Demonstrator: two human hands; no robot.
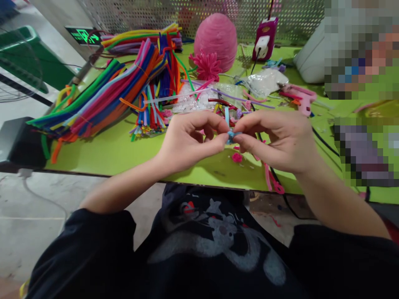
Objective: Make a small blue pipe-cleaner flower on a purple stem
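Between my two hands is a light blue pipe cleaner (227,116), its straight end pointing up and its lower part bent into a small knotted bit. My left hand (195,139) pinches it from the left with thumb and forefinger. From the right, my right hand (277,139) pinches the same piece, fingertips almost touching those of the left. Both hands are held above the near part of the green table (143,155). Just below them lies a small pink curled piece (237,158). The fingertips hide part of the blue bend.
Bundles of long coloured pipe cleaners (124,91) and a bunch of short ones (149,112) lie left. Behind stand a pink yarn-like ball (215,41) and a purple power adapter (264,39). A pink glue gun (301,97) lies right, near a black cable (326,141).
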